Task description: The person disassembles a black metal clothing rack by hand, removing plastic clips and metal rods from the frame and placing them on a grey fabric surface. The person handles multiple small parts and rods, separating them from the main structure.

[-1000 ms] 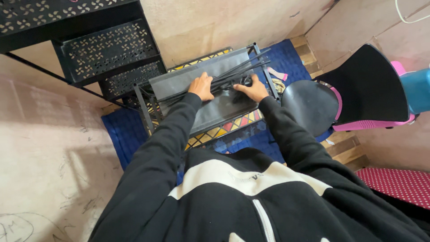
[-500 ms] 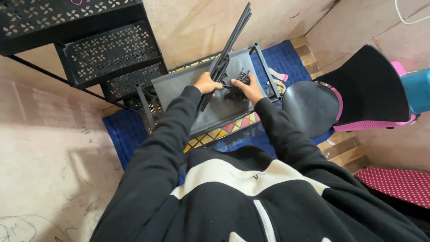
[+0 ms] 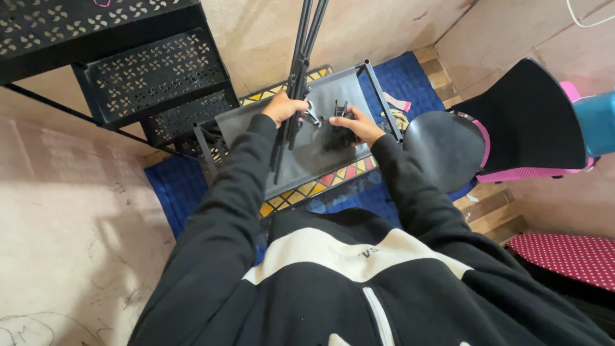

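The left hand (image 3: 282,107) is gripping a bundle of thin black rods (image 3: 298,70), fingers wrapped fully round them, and is holding them nearly upright over the grey shelf (image 3: 307,160). The rods' top ends are running out of view above; their lower ends are hanging just over the shelf's near half. The right hand (image 3: 359,126) is resting on the shelf to the right of the rods, fingers curled over a small black fitting (image 3: 339,131). How tightly it is pinching that piece I cannot tell. A small silvery piece (image 3: 312,117) is sitting between the two hands, just beside the rods.

The shelf is standing on a blue mat (image 3: 176,186), with black perforated stairs (image 3: 147,70) behind and to its left and a black chair (image 3: 506,128) to its right.

The risk, as I judge it, is the bundle: several loose rods in one fist are liable to slide past each other, and any loosening could be dropping some onto the shelf or the fitting. Their tall tops could also be swinging into the stairs if the hand tilts leftward.
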